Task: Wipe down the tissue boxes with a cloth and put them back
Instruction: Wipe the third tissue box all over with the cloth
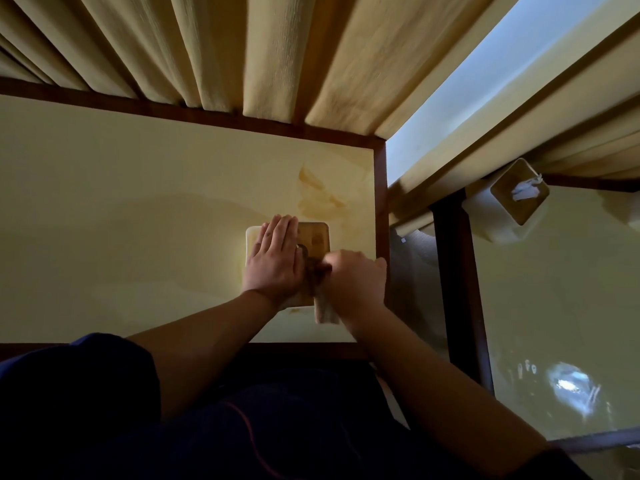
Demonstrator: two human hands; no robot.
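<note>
Wooden-topped tissue box [313,237] sits near the counter's [138,202] right edge; my left fingers [278,230] press flat on it (straight, together), my right fingers [337,259] curl round the cloth [325,311].

Bare forearms, dark navy clothes, that's pretty much the whole look

Both arms are uncovered from the elbow down to the left hand [275,261] and right hand [355,278], no watch, rings or bracelets that I can make out. A short dark blue sleeve [86,382] shows on the left upper arm, loose and kinda baggy. The right side is cut off at the frame edge, so no call on that sleeve. The lap area is dark navy fabric [277,427] too, with a thin reddish curved line [249,434] running across it, stitching or a cord, can't tell.
</note>
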